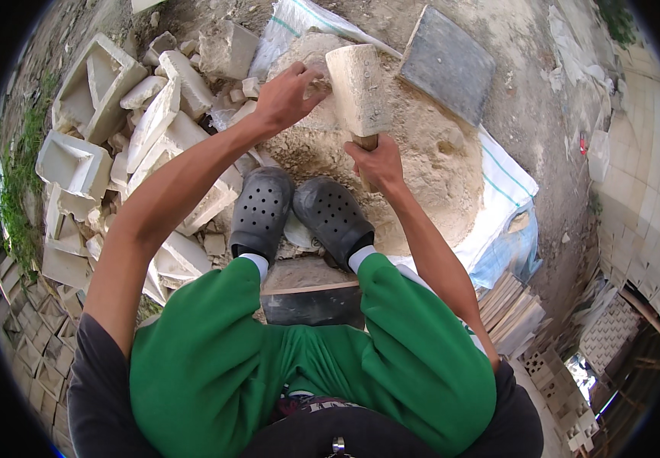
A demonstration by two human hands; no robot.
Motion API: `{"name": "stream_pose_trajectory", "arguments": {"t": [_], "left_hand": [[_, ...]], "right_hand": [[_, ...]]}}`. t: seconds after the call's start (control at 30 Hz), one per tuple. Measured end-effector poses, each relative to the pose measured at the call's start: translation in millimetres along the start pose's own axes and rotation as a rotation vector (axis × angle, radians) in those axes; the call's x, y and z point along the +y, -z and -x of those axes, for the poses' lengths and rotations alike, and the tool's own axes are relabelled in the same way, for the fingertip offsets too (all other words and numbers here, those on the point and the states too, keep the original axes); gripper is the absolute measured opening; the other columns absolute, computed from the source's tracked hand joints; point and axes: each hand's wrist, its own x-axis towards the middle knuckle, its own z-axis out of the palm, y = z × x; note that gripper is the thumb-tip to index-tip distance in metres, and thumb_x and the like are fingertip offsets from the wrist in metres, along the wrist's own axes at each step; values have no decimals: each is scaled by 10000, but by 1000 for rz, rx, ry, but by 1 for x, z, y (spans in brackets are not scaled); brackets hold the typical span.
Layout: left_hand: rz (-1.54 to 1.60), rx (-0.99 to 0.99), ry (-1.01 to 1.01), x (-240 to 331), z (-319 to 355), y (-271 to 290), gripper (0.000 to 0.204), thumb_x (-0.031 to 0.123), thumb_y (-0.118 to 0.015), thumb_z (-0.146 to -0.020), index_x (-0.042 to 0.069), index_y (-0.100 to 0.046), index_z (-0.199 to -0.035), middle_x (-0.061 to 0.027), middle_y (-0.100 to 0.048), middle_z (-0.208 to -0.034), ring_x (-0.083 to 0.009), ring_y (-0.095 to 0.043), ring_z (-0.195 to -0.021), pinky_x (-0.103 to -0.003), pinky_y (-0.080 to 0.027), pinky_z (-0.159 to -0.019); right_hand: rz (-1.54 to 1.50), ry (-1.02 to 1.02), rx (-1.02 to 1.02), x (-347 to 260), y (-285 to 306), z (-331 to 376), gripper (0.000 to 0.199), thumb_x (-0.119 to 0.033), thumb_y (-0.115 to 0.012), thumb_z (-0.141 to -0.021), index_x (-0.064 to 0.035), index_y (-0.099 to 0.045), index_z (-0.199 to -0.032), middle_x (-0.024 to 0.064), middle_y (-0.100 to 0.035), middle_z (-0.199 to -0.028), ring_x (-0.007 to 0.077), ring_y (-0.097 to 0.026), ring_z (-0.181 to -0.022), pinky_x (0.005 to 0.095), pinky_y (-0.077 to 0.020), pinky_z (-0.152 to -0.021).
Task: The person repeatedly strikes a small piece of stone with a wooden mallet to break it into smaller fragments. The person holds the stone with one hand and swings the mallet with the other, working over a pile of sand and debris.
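Observation:
My right hand (pixel 377 162) is wrapped round the short handle of a mallet (pixel 359 88). The mallet's thick, pale, dust-coated head points away from me. Just left of it, my left hand (pixel 288 95) hovers at or rests on a pale lump (pixel 318 118); I cannot tell whether it touches. Its fingers are loosely bent and apart, with nothing visible in them. Under both hands lies a heap of crushed, sandy pale material (pixel 429 164), spread on a white woven sack (pixel 507 172) with green stripes.
Broken pale blocks and hollow box-shaped pieces (pixel 78 164) pile up on the left. A dark flat slab (pixel 450 62) lies at the far right of the heap. My grey clogs (pixel 263 206) stand at its near edge. Stacked thin slats (pixel 509 309) lie on the right.

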Motion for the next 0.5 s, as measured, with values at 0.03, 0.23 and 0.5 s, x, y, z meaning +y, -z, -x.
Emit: {"name": "stream_pose_trajectory", "arguments": {"t": [0.03,0.23,0.5], "left_hand": [[10,19,-13,-1,1,-1,326,305,-730,-918,117,-691,-1181,-117,-661,-1071,-349,-691,-904,-446,-558,-774],[34,16,-35,-16,-4,-7,309,298,-746,-901,110,-704,-1143,-113,-669,-1029,-334,-683,-875,-434,-543,-753],[3,42,56,-3,1,-2,366,341,-755,-885,110,-691,-1161,-88,-680,-1036,-308,-691,-871,-426,-542,-771]], "right_hand": [[8,-19,5,-2,-3,0,375,-267,-755,-808,56,-688,-985,104,-699,-716,171,-672,-570,334,-540,-558],[60,-9,60,-28,-1,8,361,-274,-749,-806,57,-710,-944,130,-710,-703,208,-697,-599,352,-541,-590],[71,117,113,-22,-14,-6,401,-283,-743,-789,57,-716,-1000,175,-731,-747,258,-739,-708,392,-551,-675]]}}
